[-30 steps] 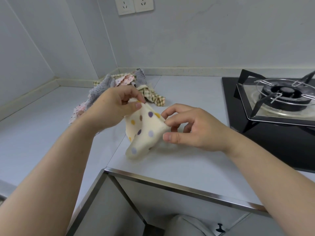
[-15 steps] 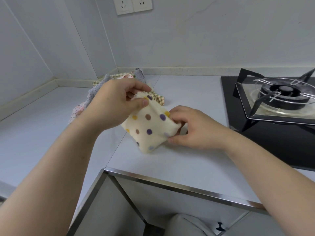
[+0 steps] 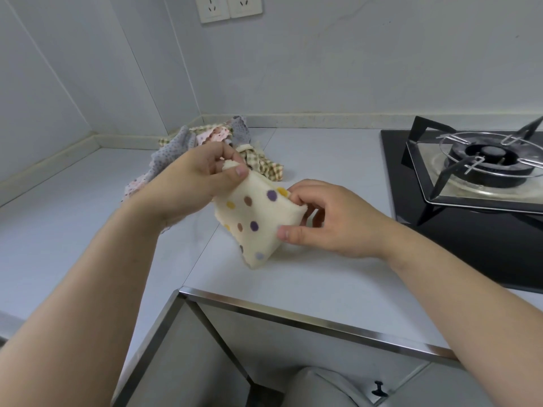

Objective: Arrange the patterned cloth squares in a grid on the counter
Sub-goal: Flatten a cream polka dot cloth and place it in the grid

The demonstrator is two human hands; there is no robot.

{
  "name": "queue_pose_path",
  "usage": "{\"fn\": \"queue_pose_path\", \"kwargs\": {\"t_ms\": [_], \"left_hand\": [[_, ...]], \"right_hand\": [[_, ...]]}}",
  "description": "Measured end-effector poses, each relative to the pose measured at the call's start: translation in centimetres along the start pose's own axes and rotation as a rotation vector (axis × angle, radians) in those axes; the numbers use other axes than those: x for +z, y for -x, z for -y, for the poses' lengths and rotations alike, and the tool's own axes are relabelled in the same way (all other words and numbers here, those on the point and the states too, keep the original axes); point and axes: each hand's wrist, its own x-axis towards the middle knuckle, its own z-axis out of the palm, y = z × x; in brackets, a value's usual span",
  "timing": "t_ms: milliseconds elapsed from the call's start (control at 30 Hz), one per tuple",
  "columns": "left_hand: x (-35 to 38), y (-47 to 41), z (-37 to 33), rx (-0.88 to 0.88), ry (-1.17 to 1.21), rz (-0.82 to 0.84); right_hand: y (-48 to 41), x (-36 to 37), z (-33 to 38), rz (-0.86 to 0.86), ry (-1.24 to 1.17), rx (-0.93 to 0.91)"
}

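A cream cloth square with purple, brown and yellow dots (image 3: 255,221) is held up just above the grey counter (image 3: 308,274), sagging between both hands. My left hand (image 3: 191,180) pinches its upper left corner between thumb and fingers. My right hand (image 3: 320,218) pinches its right edge. Behind my left hand lies a crumpled heap of other patterned cloth squares (image 3: 205,142): grey dotted, pink floral and yellow-green checked. Part of the heap is hidden by my left hand.
A black gas hob with a burner and metal pan support (image 3: 482,168) occupies the counter at the right. The counter's metal-trimmed front edge (image 3: 293,315) forms an inner corner below the cloth. Walls enclose the back and left; sockets (image 3: 229,7) sit high on the back wall.
The dotted cloth went from hanging bunched to spread between both hands. My right hand shifted its grip along the right edge, and the cloth's lower corner dropped toward the counter.
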Motion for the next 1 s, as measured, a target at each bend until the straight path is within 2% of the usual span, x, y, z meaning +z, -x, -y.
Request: {"fn": "queue_pose_path", "kwargs": {"t_ms": [100,300,467,600,733,1000], "left_hand": [[1.0,-0.2,0.3,0.02,-0.032,-0.079],[2.7,-0.2,-0.1,0.188,-0.394,-0.292],[2.2,0.3,-0.2,0.285,-0.511,-0.343],[2.2,0.4,-0.5,0.312,-0.515,-0.367],[2.5,0.2,-0.4,0.31,-0.536,-0.324],[1.7,0.1,-0.3,0.259,-0.479,-0.336]], "right_hand": [[0.1,0.0,0.1,0.02,-0.043,-0.033],[0.2,0.3,0.3,0.048,-0.065,0.025],[0.1,0.4,-0.2,0.027,-0.04,0.068],[0.0,0.3,-0.3,0.036,-0.169,0.054],[-0.1,0.2,-0.3,0.059,-0.306,0.046],[0.0,0.4,-0.6,0.066,-0.213,0.13]]}}
